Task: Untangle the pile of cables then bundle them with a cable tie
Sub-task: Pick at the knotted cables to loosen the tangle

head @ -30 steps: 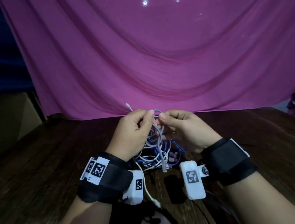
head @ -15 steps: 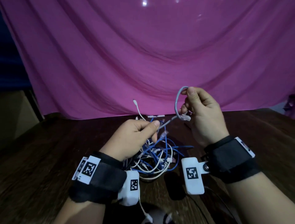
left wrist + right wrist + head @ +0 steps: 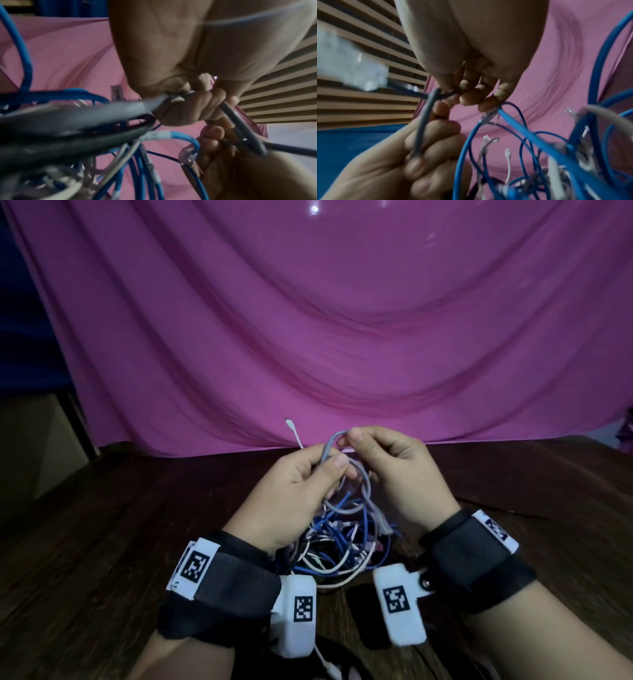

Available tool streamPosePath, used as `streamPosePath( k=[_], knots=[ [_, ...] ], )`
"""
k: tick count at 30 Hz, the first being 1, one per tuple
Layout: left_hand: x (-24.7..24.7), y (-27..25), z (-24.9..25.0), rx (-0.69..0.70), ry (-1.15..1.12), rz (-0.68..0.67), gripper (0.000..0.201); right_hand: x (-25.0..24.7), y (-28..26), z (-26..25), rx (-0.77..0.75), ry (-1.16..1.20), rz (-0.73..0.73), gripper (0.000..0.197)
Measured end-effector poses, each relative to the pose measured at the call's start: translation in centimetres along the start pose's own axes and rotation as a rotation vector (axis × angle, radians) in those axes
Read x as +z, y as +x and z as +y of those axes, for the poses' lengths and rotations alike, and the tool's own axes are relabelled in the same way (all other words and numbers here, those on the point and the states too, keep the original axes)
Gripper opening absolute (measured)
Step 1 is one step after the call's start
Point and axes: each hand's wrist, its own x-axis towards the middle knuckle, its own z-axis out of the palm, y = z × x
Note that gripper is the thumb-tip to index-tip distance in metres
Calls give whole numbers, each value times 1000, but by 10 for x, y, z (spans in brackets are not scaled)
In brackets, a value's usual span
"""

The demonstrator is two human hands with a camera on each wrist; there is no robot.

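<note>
A tangled pile of blue, white and grey cables [image 3: 339, 546] lies on the dark wooden table [image 3: 102, 542], partly lifted between my wrists. My left hand [image 3: 329, 470] grips a grey cable [image 3: 330, 446] together with strands rising from the pile. My right hand [image 3: 349, 441] pinches the top of the same grey cable's loop, close against the left hand. In the left wrist view my fingers [image 3: 188, 105] curl round the grey cable [image 3: 240, 125]. The right wrist view shows the grey cable [image 3: 426, 115] running down into my left hand, with blue cables [image 3: 522, 128] hanging beside it. No cable tie shows.
A pink cloth [image 3: 308, 337] hangs behind the table. A white cable end [image 3: 293, 429] sticks up behind my left hand. A flat black object [image 3: 363, 611] lies near the front edge, beside a trailing white cable [image 3: 329, 669]. A brown box [image 3: 27, 440] stands far left.
Half a second ago my right hand was raised, pulling the grey cable up and away. It has come back down against the left hand, and the cable now forms a loop between them.
</note>
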Motion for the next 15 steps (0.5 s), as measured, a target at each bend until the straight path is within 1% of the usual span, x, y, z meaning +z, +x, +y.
streamPosePath(
  k=[3, 5, 6, 8, 10, 13, 14, 15],
  knots=[
    [4, -3, 5, -99, -105, -128, 32, -9, 2, -3, -42, -75, 72, 21],
    [4, -4, 7, -167, -149, -194, 34, -11, 2, -6, -108, -133, 114, 12],
    [3, -4, 8, -187, -157, -198, 35, -13, 3, -8, -157, -196, 132, 8],
    [-2, -4, 8, -213, -134, -161, 34, -21, 5, -13, -253, -356, 163, 7],
    [-8, -3, 6, -245, -91, -130, 36, -30, 5, -18, -291, -452, 197, 3],
    [-12, -3, 2, -276, -92, -148, 36, -36, 2, -18, -350, -575, 202, 5],
    [-12, -3, 1, -261, -93, -124, 33, -38, 2, -16, -356, -608, 203, 5],
    [-13, -2, 0, -241, -90, -73, 28, -40, 3, -17, -342, -611, 208, 4]
  ],
)
